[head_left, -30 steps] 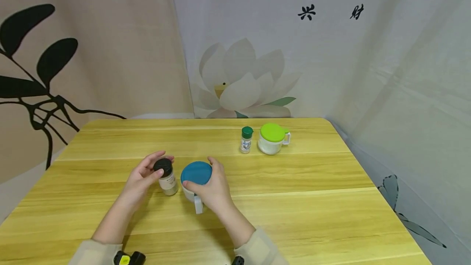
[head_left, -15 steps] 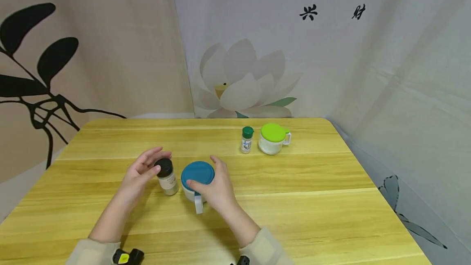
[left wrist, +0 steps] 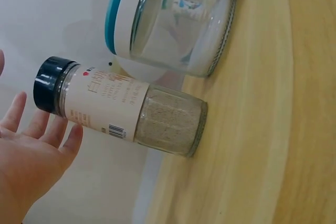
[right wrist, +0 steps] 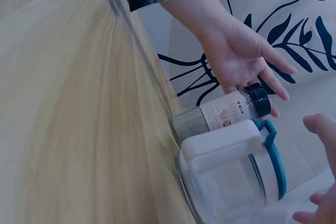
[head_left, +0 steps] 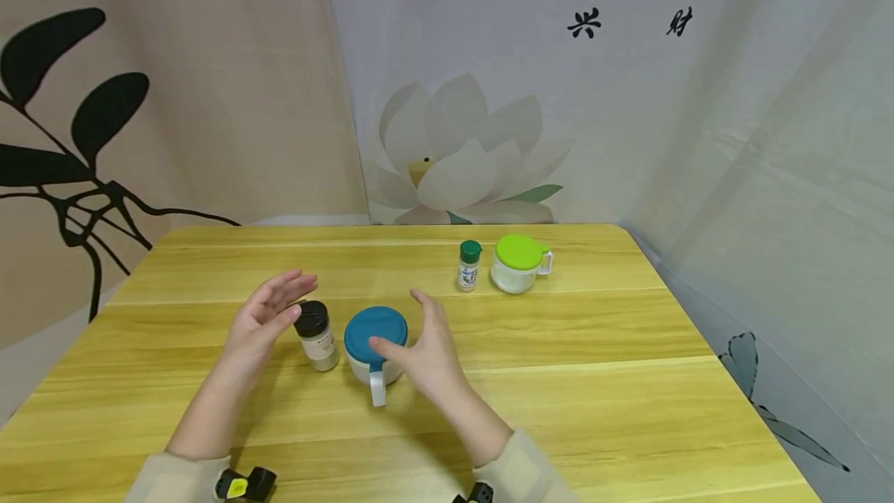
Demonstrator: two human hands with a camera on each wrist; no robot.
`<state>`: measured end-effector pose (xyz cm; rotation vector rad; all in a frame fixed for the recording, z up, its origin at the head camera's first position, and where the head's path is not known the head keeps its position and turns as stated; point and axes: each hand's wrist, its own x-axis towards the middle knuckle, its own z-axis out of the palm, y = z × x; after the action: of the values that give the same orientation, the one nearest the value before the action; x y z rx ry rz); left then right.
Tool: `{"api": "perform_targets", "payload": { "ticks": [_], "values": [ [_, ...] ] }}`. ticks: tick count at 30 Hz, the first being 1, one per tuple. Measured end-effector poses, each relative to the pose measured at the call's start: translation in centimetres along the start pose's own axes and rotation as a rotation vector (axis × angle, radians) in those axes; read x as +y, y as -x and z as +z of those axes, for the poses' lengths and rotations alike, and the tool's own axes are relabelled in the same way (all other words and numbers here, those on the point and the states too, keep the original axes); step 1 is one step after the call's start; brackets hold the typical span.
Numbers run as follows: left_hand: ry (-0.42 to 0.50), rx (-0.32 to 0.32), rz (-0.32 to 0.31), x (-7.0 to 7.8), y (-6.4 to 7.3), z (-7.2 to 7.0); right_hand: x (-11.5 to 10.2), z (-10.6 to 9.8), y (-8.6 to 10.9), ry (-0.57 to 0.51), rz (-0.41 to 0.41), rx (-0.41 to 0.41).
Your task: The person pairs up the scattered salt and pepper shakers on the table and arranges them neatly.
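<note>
A spice jar with a black lid, a pale label and greyish powder stands upright on the table. Left of it is my left hand, fingers extended and spread behind the lid, thumb close to the lid's edge. In the left wrist view the fingers of that hand lie loosely beside the jar. Just to the right stands a glass seasoning pot with a blue lid, its white handle toward me. My right hand is spread at its right side, thumb overlapping the lid in the head view.
Farther back on the wooden table stand a small shaker with a green cap and a second seasoning pot with a lime lid. A printed cloth backdrop hangs behind the table's far edge.
My right hand has drawn away to the right from the blue-lidded pot, its fingers spreading. My left hand has loosened and shifted slightly left and back from the spice jar. Both containers stay put.
</note>
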<state>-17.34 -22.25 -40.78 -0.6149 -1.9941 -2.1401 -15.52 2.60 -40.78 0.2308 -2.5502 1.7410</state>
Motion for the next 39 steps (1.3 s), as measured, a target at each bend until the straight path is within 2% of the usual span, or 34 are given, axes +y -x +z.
{"api": "perform_targets", "payload": {
  "ticks": [15,24,34,39],
  "values": [
    [0.031,0.013,0.047,1.4,-0.3,0.5,0.6,-2.7,0.2,0.023,-0.023,-0.002],
    [0.000,0.012,0.067,2.3,-0.7,1.5,1.0,-4.1,0.3,0.048,-0.041,0.023],
    [-0.039,0.023,0.046,3.3,-0.8,2.7,1.8,-6.3,0.6,0.066,-0.106,0.063],
    [-0.041,0.020,0.048,3.6,-0.9,3.4,2.0,-7.2,0.4,0.085,-0.104,0.087]
  ]
}}
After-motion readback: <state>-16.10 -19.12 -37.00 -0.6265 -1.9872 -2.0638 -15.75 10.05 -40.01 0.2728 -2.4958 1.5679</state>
